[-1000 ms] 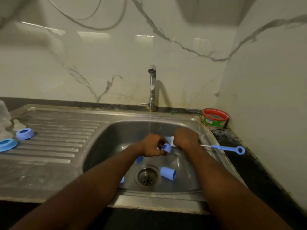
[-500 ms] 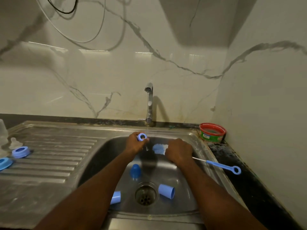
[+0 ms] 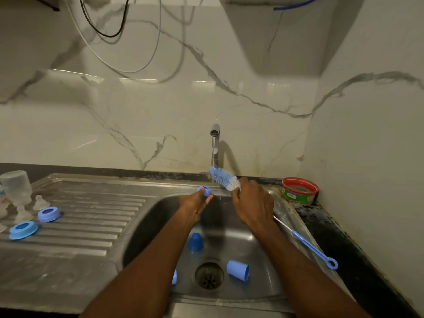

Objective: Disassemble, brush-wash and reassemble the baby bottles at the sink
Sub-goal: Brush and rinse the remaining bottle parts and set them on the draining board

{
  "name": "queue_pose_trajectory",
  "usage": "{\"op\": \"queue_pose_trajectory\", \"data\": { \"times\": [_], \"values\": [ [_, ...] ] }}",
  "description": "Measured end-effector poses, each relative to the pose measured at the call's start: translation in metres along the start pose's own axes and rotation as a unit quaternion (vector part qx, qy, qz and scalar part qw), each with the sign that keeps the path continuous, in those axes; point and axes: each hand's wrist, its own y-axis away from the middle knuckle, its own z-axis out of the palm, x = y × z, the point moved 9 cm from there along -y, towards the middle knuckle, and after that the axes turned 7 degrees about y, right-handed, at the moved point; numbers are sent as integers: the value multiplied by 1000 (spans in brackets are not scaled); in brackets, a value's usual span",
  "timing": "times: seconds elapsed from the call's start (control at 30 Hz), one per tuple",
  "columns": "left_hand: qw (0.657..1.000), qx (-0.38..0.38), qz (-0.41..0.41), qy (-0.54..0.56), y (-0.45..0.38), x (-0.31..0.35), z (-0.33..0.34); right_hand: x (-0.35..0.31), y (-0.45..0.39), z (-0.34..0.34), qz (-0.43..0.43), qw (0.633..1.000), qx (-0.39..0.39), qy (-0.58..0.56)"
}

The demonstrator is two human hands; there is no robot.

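A blue ring [image 3: 205, 190] was pinched by the left hand [image 3: 195, 204]; the bottle brush [image 3: 223, 179] was gripped by the right hand [image 3: 252, 204]. The label on the tub [image 3: 299, 191] was unreadable.

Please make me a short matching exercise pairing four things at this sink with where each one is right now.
Things:
1. bottle brush
2. small blue ring
3. blue cup
4. red-rimmed tub

Places:
A. lying on its side beside the drain
B. on the dark counter by the right wall
C. held by the right hand
D. pinched by the left hand

Pairs: 1-C, 2-D, 3-A, 4-B
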Motion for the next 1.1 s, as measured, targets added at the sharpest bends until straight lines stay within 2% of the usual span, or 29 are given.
{"op": "queue_pose_trajectory", "data": {
  "times": [0.17, 0.27, 0.37, 0.47, 0.63, 0.77, 0.9, 1.0, 1.1],
  "values": [
    [999, -26, 18, -22, -5, 3, 10, -11, 1, 6, -33, 999, 7, -19],
    [997, -73, -28, 23, -3, -5, 18, -22, -2, 13, -47, 999, -1, -24],
    [989, -127, -57, 52, 5, -6, 31, -18, -8, 13, -8, 999, 3, -33],
    [992, -102, -34, 65, 4, -2, 28, -15, -7, 13, 13, 999, -4, -32],
    [992, -108, -36, 48, 3, -10, 27, -31, 4, 14, -53, 998, -19, -37],
    [989, -128, -54, 46, 13, -11, 39, -14, -6, 9, -3, 999, -23, -29],
    [995, -79, -15, 55, 6, -4, 29, -15, -2, 9, 1, 999, -27, -29],
    [996, -64, -6, 57, 1, -4, 21, -30, 4, 12, -30, 998, -41, -31],
    [996, -68, 9, 56, -3, 1, 18, -40, 7, 10, -69, 997, -21, -19]
  ]
}}
